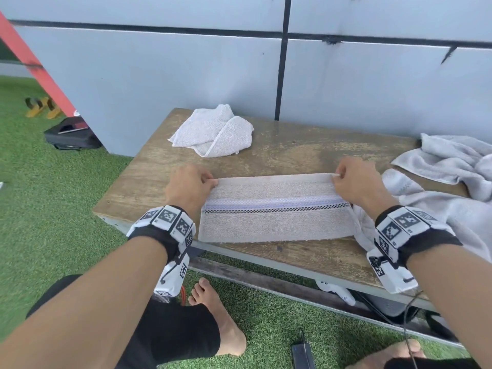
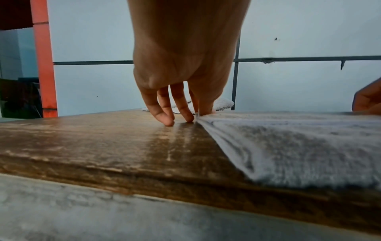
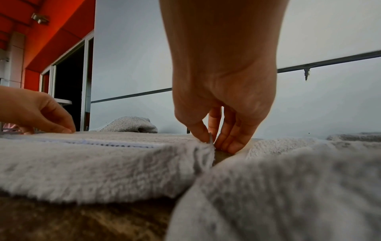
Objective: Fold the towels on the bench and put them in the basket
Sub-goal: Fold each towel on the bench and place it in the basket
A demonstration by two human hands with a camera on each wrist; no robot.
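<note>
A beige towel (image 1: 274,209) with a blue and checkered stripe lies flat across the wooden bench (image 1: 149,182), folded lengthwise. My left hand (image 1: 191,186) pinches its far left corner (image 2: 201,116) against the bench. My right hand (image 1: 351,179) pinches the far right corner (image 3: 209,141). A crumpled white towel (image 1: 213,131) lies at the back of the bench. More grey-white towels (image 1: 447,166) are piled at the right, partly under my right wrist. No basket is in view.
A grey panelled wall (image 1: 186,75) stands right behind the bench. Artificial grass (image 1: 40,195) covers the floor. A black case (image 1: 72,137) and an orange post (image 1: 34,59) are at the left. Bare feet (image 1: 218,315), cables and a dark device (image 1: 302,352) lie below the bench's front edge.
</note>
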